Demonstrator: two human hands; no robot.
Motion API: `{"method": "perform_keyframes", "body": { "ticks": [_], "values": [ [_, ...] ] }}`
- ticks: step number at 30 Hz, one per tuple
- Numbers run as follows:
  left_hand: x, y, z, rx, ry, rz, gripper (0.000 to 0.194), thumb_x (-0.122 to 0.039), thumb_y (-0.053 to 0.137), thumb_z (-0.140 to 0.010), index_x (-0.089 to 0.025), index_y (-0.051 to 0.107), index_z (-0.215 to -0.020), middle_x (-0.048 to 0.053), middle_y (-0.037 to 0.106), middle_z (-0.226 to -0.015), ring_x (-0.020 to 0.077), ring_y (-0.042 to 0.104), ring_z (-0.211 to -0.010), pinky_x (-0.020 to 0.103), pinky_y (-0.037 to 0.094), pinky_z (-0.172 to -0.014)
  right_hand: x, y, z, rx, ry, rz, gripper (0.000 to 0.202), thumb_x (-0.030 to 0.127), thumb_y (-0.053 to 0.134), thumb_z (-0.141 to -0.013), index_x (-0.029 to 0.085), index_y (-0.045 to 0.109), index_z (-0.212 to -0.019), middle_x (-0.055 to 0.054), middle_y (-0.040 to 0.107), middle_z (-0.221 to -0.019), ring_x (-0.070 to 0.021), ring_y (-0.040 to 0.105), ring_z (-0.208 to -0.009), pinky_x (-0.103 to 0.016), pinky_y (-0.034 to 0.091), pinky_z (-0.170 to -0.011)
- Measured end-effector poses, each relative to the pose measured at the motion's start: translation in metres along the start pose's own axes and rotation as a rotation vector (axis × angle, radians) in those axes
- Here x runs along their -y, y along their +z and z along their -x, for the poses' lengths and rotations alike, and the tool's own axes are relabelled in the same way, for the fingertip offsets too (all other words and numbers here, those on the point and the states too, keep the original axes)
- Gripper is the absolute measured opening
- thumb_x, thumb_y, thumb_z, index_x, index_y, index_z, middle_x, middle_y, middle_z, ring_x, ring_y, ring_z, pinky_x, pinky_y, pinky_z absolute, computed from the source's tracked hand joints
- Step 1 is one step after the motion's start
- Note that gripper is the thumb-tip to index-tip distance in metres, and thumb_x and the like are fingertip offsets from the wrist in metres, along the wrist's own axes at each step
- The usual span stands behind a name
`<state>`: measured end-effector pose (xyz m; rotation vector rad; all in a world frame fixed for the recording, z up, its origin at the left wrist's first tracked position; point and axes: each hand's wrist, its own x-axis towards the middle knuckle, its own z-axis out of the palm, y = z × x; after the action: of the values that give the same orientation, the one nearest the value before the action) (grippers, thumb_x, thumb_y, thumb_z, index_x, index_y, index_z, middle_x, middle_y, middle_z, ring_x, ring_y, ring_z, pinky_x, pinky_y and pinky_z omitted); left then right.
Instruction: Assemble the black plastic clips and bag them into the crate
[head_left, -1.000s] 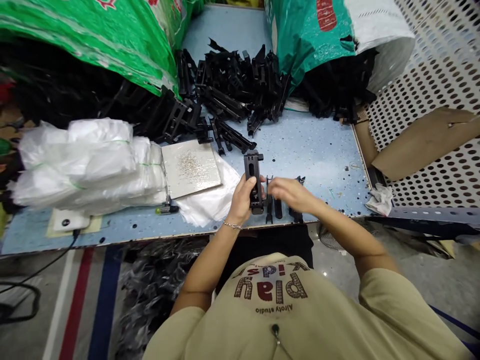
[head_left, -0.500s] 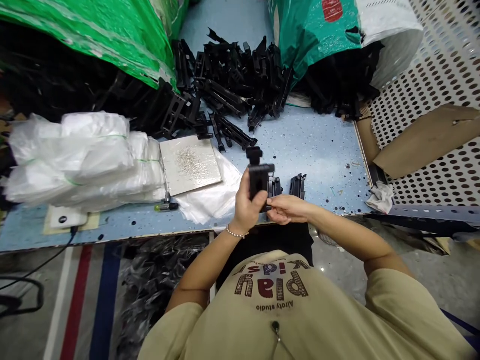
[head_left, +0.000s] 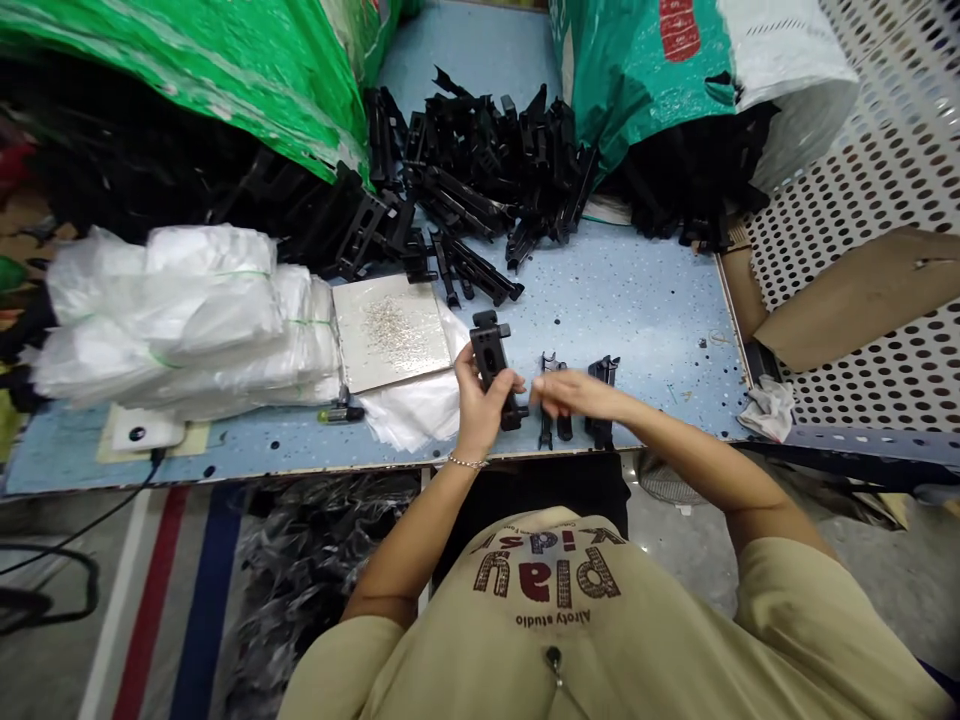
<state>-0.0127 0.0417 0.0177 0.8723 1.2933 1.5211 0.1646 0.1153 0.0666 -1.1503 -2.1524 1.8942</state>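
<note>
My left hand point(head_left: 478, 408) is closed around a long black plastic bracket point(head_left: 489, 350) with a slot in its middle and short crosspieces at both ends. It is held tilted, close to the table's front edge. Just to its right is my right hand point(head_left: 581, 393), apart from the bracket, fingers loosely stretched and nothing visible in them. Beneath and beside that hand, narrow black plastic pieces point(head_left: 546, 428) lie on the blue table point(head_left: 637, 300). Another small group of black pieces point(head_left: 604, 372) lies a little further right.
A heap of black parts point(head_left: 487, 150) spreads across the back, between a green sack point(head_left: 300, 90) and a teal sack point(head_left: 630, 70). To the left are bundled clear bags point(head_left: 202, 310), a board with tiny metal bits point(head_left: 390, 330) and a small screwdriver-like tool point(head_left: 341, 410). A perforated panel point(head_left: 847, 370) borders the right.
My right hand has come off the bracket and opened. My left hand has shifted slightly left and turned the bracket, so its long slotted face shows. The view has moved a little.
</note>
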Motion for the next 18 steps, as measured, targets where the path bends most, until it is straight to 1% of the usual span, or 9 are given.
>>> {"method": "perform_keyframes", "body": {
  "ticks": [2, 4, 5, 7, 10, 12, 14, 16, 18],
  "values": [
    [0.02, -0.001, 0.003, -0.008, -0.186, 0.099, 0.06, -0.06, 0.062, -0.092, -0.027, 0.043, -0.138, 0.006, 0.068, -0.109, 0.0214, 0.074, -0.091, 0.043, 0.061, -0.087, 0.005, -0.025, -0.024, -0.321, -0.073, 0.302, 0.044, 0.051, 0.04, -0.103, 0.016, 0.065, -0.095, -0.008, 0.067, -0.085, -0.02, 0.062, -0.078, -0.034, 0.05, -0.075],
    [0.04, 0.005, 0.011, -0.017, -0.232, 0.009, 0.056, -0.061, 0.058, -0.093, -0.022, 0.048, -0.133, 0.01, 0.068, -0.113, 0.0265, 0.071, -0.107, 0.052, 0.055, -0.101, 0.013, -0.044, -0.058, -0.54, -0.104, 0.546, 0.033, 0.04, 0.044, -0.103, 0.015, 0.065, -0.11, -0.014, 0.068, -0.111, -0.0266, 0.063, -0.104, -0.04, 0.048, -0.093],
    [0.049, 0.011, 0.016, -0.014, -0.196, -0.081, 0.055, -0.06, 0.058, -0.093, -0.02, 0.051, -0.131, 0.013, 0.067, -0.119, 0.029, 0.067, -0.116, 0.055, 0.049, -0.109, 0.017, -0.049, -0.077, -0.581, -0.096, 0.632, 0.034, 0.038, 0.048, -0.102, 0.014, 0.063, -0.12, -0.017, 0.066, -0.122, -0.0299, 0.06, -0.114, -0.043, 0.046, -0.099],
    [0.063, 0.024, 0.027, 0.013, -0.056, -0.265, 0.054, -0.055, 0.058, -0.094, -0.018, 0.054, -0.133, 0.018, 0.06, -0.134, 0.0324, 0.056, -0.132, 0.057, 0.038, -0.12, 0.022, -0.051, -0.114, -0.581, -0.049, 0.758, 0.047, 0.039, 0.056, -0.098, 0.012, 0.055, -0.136, -0.021, 0.058, -0.137, -0.0357, 0.054, -0.125, -0.047, 0.044, -0.104],
    [0.072, 0.037, 0.036, 0.076, 0.149, -0.446, 0.054, -0.049, 0.048, -0.101, -0.018, 0.048, -0.145, 0.022, 0.048, -0.149, 0.0337, 0.043, -0.145, 0.057, 0.032, -0.124, 0.024, -0.048, -0.151, -0.544, 0.009, 0.824, 0.054, 0.034, 0.062, -0.092, 0.008, 0.05, -0.139, -0.025, 0.057, -0.139, -0.0398, 0.049, -0.129, -0.05, 0.045, -0.104],
    [0.073, 0.035, 0.036, 0.091, 0.218, -0.55, 0.054, -0.045, 0.042, -0.103, -0.018, 0.044, -0.151, 0.023, 0.042, -0.154, 0.0341, 0.038, -0.148, 0.059, 0.031, -0.124, 0.024, -0.048, -0.155, -0.56, 0.036, 0.675, 0.043, 0.028, 0.06, -0.091, 0.008, 0.055, -0.129, -0.024, 0.062, -0.132, -0.0372, 0.054, -0.125, -0.047, 0.048, -0.099],
    [0.07, 0.026, 0.031, 0.097, 0.221, -0.642, 0.054, -0.042, 0.039, -0.104, -0.017, 0.044, -0.151, 0.023, 0.042, -0.154, 0.0346, 0.038, -0.148, 0.062, 0.03, -0.123, 0.022, -0.051, -0.141, -0.521, 0.061, 0.286, 0.031, 0.03, 0.053, -0.093, 0.012, 0.057, -0.117, -0.02, 0.069, -0.118, -0.0303, 0.063, -0.109, -0.038, 0.054, -0.086],
    [0.063, 0.014, 0.024, 0.105, 0.181, -0.669, 0.054, -0.045, 0.039, -0.104, -0.016, 0.047, -0.149, 0.024, 0.046, -0.151, 0.035, 0.041, -0.145, 0.063, 0.03, -0.122, 0.019, -0.048, -0.114, -0.366, 0.051, -0.225, 0.029, 0.038, 0.045, -0.097, 0.015, 0.056, -0.109, -0.015, 0.073, -0.101, -0.0224, 0.067, -0.088, -0.029, 0.055, -0.07],
    [0.049, 0.008, 0.015, 0.1, 0.14, -0.574, 0.059, -0.055, 0.045, -0.101, -0.018, 0.05, -0.147, 0.022, 0.05, -0.148, 0.034, 0.044, -0.144, 0.061, 0.033, -0.122, 0.013, -0.037, -0.079, -0.164, 0.004, -0.633, 0.036, 0.047, 0.039, -0.097, 0.016, 0.057, -0.104, -0.01, 0.073, -0.09, -0.0174, 0.066, -0.074, -0.024, 0.053, -0.06]
  ]
}}
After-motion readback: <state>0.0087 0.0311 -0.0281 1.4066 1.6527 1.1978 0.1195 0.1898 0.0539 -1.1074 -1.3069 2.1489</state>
